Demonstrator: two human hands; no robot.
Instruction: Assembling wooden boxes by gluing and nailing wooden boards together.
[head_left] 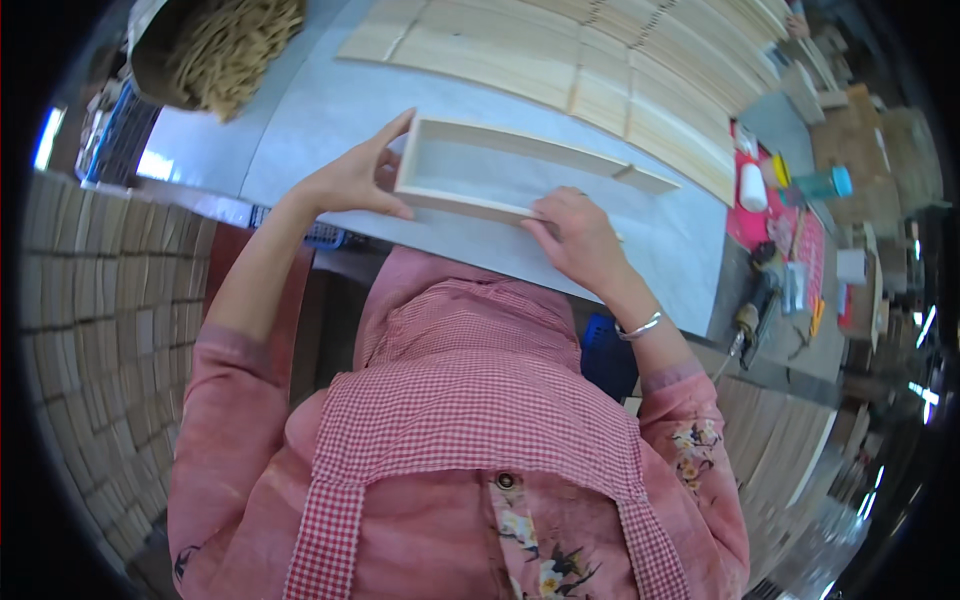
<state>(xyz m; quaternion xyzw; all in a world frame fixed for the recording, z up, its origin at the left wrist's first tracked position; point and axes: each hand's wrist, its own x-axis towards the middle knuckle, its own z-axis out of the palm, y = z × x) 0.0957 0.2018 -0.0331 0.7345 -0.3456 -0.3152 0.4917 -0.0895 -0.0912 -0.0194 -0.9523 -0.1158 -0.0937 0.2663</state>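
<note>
A long, narrow frame of thin pale wood (pixel 470 207) stands on edge on the light table, with the tabletop showing through its middle. My left hand (pixel 350 178) spans its short left end, thumb at the near corner and forefinger at the far corner. At the right part of the near long side, my right hand (pixel 580 235) pinches the strip between thumb and curled fingers. The far long side reaches further right, with a visible seam near its end. My right palm hides the near side's right end, so I cannot tell how it finishes.
Thin wooden panels (pixel 490 45) lie in rows across the back of the table (pixel 300 130). A container of tan bands (pixel 235 55) stands far left. To the right are a white bottle (pixel 753 188), a teal-capped jar (pixel 820 184) and a power tool (pixel 755 305). Stacked wood (pixel 110 330) fills the left.
</note>
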